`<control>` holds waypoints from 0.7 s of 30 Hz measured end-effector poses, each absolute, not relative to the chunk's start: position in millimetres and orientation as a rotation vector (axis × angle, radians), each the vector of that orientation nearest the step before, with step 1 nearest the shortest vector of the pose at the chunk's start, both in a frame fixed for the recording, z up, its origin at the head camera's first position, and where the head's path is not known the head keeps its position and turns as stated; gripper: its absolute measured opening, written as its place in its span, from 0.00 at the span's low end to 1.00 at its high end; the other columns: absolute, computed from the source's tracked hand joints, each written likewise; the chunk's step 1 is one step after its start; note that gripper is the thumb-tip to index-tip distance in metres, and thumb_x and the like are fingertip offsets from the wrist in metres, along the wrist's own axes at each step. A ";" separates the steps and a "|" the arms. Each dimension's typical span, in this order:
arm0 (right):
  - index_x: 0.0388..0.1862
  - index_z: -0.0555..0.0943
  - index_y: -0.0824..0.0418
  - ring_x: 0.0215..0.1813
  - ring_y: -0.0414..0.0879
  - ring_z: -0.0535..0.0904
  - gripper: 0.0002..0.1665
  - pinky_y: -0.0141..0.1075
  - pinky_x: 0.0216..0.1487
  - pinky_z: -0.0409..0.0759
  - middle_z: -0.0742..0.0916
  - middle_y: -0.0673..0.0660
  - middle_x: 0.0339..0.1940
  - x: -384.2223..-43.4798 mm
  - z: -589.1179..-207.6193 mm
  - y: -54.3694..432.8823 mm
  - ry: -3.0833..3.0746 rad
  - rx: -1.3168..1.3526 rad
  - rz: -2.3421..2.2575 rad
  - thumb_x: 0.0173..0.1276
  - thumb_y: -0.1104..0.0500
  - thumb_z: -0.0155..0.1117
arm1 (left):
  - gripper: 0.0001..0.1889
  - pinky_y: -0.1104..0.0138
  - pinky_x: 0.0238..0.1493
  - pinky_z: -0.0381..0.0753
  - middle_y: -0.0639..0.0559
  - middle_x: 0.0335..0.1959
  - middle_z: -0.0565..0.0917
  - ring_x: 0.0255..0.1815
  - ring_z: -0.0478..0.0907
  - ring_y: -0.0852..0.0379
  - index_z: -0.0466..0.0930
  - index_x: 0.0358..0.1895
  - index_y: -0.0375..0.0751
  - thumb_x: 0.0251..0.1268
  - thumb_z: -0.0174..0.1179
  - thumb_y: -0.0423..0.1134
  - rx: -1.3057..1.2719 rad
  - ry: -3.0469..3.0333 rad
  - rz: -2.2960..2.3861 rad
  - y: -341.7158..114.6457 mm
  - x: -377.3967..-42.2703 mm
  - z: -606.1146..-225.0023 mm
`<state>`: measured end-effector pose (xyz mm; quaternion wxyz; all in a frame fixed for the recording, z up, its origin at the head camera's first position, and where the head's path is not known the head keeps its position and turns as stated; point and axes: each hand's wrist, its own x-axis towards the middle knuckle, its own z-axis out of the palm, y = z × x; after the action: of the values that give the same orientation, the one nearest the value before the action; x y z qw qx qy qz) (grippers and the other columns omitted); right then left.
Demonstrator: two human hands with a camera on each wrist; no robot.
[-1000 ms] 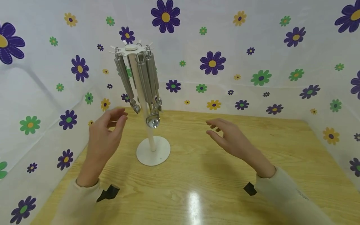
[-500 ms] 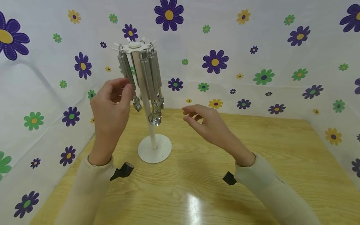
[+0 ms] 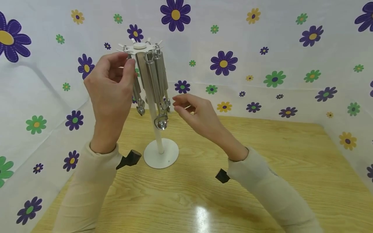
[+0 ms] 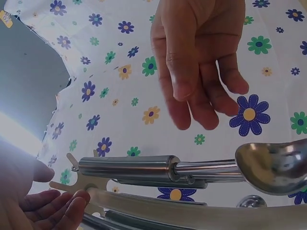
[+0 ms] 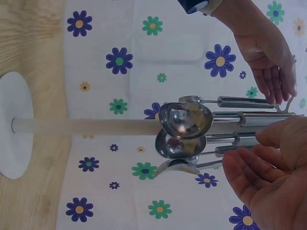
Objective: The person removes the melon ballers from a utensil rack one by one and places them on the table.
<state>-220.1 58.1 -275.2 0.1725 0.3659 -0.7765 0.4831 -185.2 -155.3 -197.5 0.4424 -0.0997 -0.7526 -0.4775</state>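
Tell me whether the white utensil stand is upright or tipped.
Upright: the stand has its round base flat on the table, and metal utensils hang from its top.

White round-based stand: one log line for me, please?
white stand: upright | shiny metal utensils: hanging | left hand: near top | right hand: beside utensils

Left sleeve: long cream-beige fabric sleeve [image 3: 87,187], plain, soft folds, creases bunched low on forearm
Left cuff: rounded cream fabric cuff [image 3: 102,155], plain hem, ends at wrist
Left wrist gear: angular matte-black block [image 3: 134,158], blunt end, on tapered black mount [image 3: 121,163] at cuff's inner side
Right sleeve: matching pale beige fabric sleeve [image 3: 262,181], long, light wrinkles
Right sleeve marking: faint grey mark [image 3: 273,172], unreadable
Right wrist gear: boxy black block [image 3: 222,175], diamond outline, by cuff
Hands: bare left hand [image 3: 109,87], bare right hand [image 3: 201,116]
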 end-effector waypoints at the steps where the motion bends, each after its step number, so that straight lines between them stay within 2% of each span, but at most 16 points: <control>1: 0.58 0.83 0.68 0.44 0.44 0.85 0.15 0.37 0.45 0.86 0.90 0.59 0.46 -220.4 -273.6 55.7 -2.191 1.040 1.383 0.75 0.65 0.65 | 0.15 0.74 0.46 0.83 0.48 0.46 0.87 0.37 0.84 0.62 0.84 0.58 0.39 0.76 0.63 0.41 -0.249 -1.864 -1.186 -154.0 -185.4 -196.1; 7: 0.59 0.82 0.70 0.44 0.45 0.85 0.16 0.36 0.43 0.85 0.89 0.60 0.47 -221.5 -265.2 40.8 -2.131 1.059 1.455 0.76 0.66 0.63 | 0.15 0.74 0.46 0.82 0.49 0.45 0.89 0.37 0.84 0.61 0.86 0.55 0.38 0.74 0.64 0.44 -0.234 -1.862 -1.140 -149.2 -193.5 -187.4; 12: 0.60 0.81 0.70 0.47 0.46 0.85 0.16 0.38 0.44 0.86 0.89 0.61 0.48 -220.7 -262.8 28.8 -2.114 1.065 1.497 0.76 0.66 0.63 | 0.15 0.75 0.43 0.80 0.49 0.42 0.90 0.34 0.83 0.63 0.89 0.50 0.38 0.72 0.66 0.46 -0.227 -1.854 -1.128 -149.2 -199.4 -183.5; 21: 0.63 0.78 0.72 0.52 0.48 0.86 0.20 0.32 0.52 0.85 0.88 0.64 0.53 -218.6 -265.5 8.2 -2.115 1.041 1.585 0.76 0.66 0.64 | 0.12 0.76 0.42 0.83 0.47 0.41 0.90 0.32 0.83 0.64 0.89 0.47 0.36 0.72 0.66 0.42 -0.208 -1.824 -1.153 -151.8 -203.5 -186.3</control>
<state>-218.6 8.2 -265.5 0.1495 0.3624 -0.7361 0.5517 -203.5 -151.8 -186.3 0.4679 -0.0846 -0.7435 -0.4702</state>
